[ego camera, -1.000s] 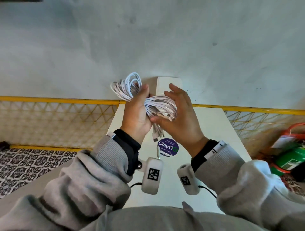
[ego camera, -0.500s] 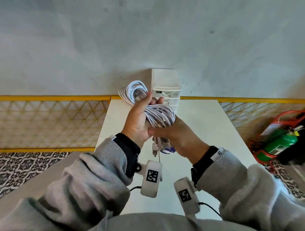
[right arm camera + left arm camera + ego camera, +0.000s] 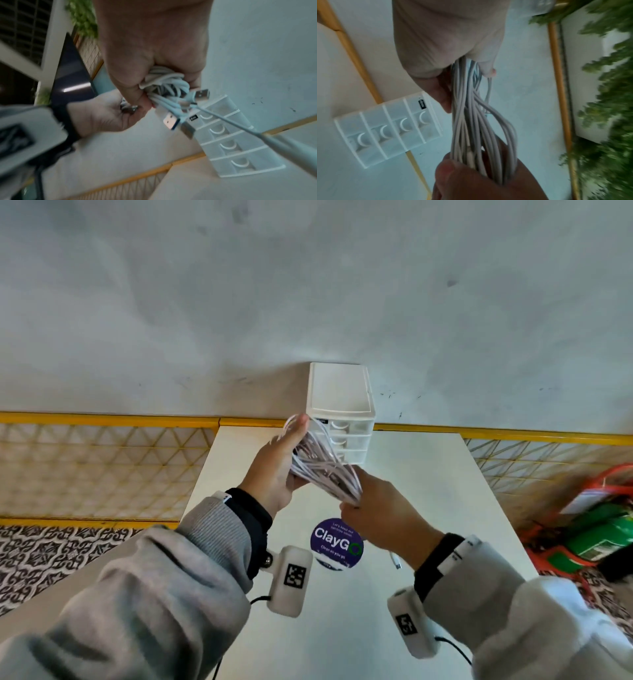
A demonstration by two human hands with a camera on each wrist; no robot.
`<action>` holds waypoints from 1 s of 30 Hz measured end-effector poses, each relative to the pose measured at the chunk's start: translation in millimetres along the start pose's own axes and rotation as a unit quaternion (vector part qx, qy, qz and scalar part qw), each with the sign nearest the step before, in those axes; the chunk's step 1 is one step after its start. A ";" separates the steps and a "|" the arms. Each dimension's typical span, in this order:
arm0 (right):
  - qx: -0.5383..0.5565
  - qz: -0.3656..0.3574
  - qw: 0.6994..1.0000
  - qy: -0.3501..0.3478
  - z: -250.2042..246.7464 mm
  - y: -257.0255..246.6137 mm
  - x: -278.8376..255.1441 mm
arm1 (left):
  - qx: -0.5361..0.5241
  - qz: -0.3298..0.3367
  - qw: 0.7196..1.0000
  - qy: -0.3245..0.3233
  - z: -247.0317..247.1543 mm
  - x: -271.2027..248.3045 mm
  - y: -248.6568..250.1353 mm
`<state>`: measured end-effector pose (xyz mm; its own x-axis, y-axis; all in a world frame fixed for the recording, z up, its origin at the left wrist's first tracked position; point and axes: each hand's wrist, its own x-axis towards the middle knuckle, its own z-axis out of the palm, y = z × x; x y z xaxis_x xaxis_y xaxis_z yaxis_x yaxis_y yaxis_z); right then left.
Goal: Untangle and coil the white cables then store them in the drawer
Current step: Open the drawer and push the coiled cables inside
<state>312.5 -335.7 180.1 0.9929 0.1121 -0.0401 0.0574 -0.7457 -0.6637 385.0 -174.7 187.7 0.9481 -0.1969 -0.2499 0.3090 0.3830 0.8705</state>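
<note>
Held in mid-air above a white tabletop, between two hands: a bundle of white cables, looped many times over. Gripped at the upper end by the left hand, thumb pressed over the loops and fingers curled round them from behind. Clamped at the lower end by the right hand, fingers closed tight on the gathered strands. Seen from the right wrist: several metal USB plugs sticking out of the fist, and one loose lead running off towards the lower right, badly blurred, so possibly a charging end rather than a plain plug. Just behind the bundle, against the pale grey wall: a small white plastic drawer unit, its translucent drawers all pushed in, each with a crescent pull. On the tabletop below the hands: a round purple "ClayGo" sticker, with one white plug lying beside it near the right wrist. Grey sleeves on both arms, white camera pods strapped at the wrists. Yellow lattice railing to either side; blurred green foliage in the left-wrist view.
</note>
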 end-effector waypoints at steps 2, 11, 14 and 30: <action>-0.086 -0.065 0.994 0.017 1.9 14.9 18.5 | -0.020 -0.048 0.997 0.053 5.8 27.5 -4.3; 0.061 0.074 0.992 0.082 -48.8 59.7 141.6 | 0.138 -0.151 0.979 -0.004 25.8 132.3 -6.2; 0.060 0.112 0.989 0.075 -58.9 75.0 178.0 | 0.172 -0.182 0.968 -0.002 5.2 146.1 -50.2; -0.043 0.134 0.990 0.022 -49.9 94.0 210.0 | -0.003 -0.103 0.973 0.205 26.2 172.3 -125.1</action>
<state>531.6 -415.0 146.5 0.9770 -0.1255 -0.1723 -0.2025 -0.7982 -0.5673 507.7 -280.2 46.9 0.8158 0.1056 -0.5686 0.4956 0.3790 0.7815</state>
